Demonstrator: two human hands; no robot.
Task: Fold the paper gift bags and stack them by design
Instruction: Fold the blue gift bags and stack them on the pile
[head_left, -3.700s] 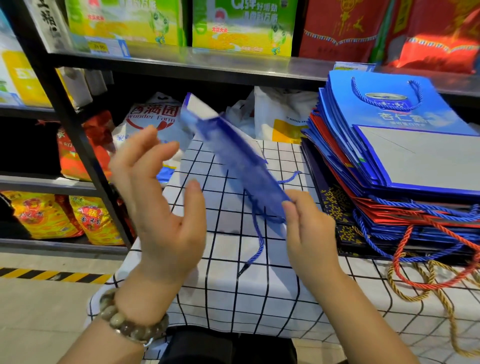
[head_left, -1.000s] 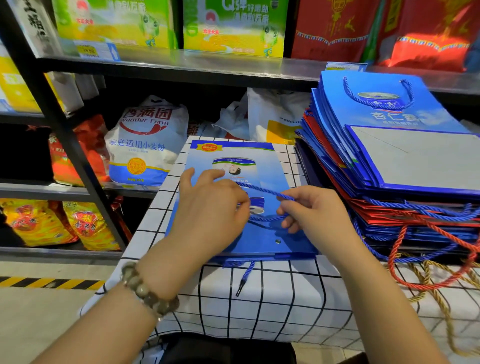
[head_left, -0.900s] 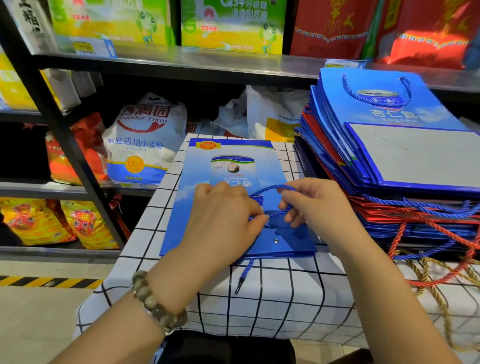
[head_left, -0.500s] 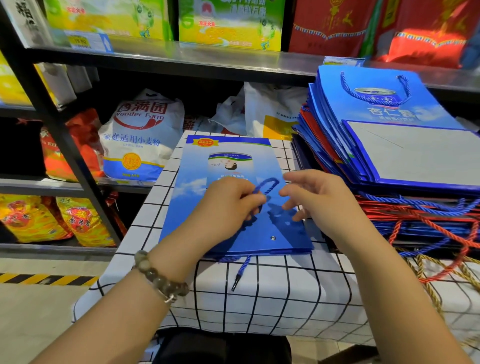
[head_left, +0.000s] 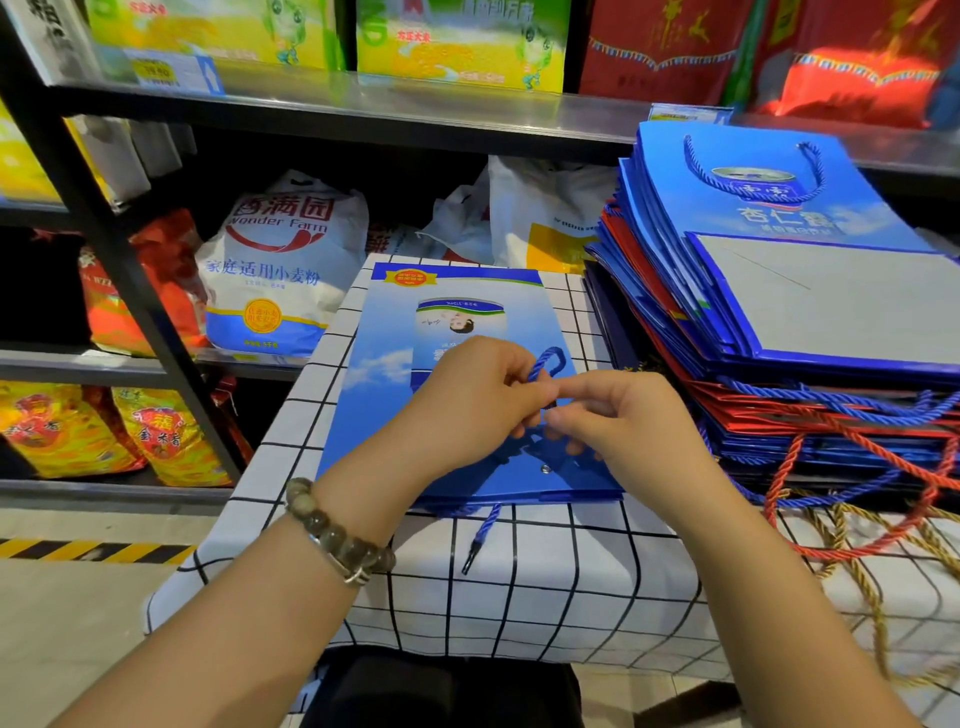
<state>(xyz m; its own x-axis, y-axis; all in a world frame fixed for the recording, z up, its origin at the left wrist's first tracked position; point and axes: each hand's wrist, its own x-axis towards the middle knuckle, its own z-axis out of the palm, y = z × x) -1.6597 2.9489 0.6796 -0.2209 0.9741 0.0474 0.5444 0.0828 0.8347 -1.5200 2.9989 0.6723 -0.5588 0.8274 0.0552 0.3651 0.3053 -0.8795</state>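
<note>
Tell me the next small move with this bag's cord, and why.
Probably lay the cord loop flat on the blue bag: left hand and right hand both pinch it above the flat bag, and the stack's top bag has its handle lying flat.

The flour sack (head_left: 283, 270) carries red "香满园" over "Wonder Farm", with blue "家庭适用小麦粉" beneath; the round yellow seal lower on it is too small to read. Well right of the sack, the top bag (head_left: 769, 218) of the stack reads "杏仁露" in white, and the smaller line under that is blurred. Below and left of the sack, a yellow bag (head_left: 161, 431) shows red characters that look like "金禾香". Just right of the sack, the flat bag (head_left: 395, 364) has upside-down print too small to read. Above and left of the sack, the shelf tag (head_left: 166, 70) bears blurred digits; above the sack, the green boxes (head_left: 457, 36) bear blurred lettering.
</note>
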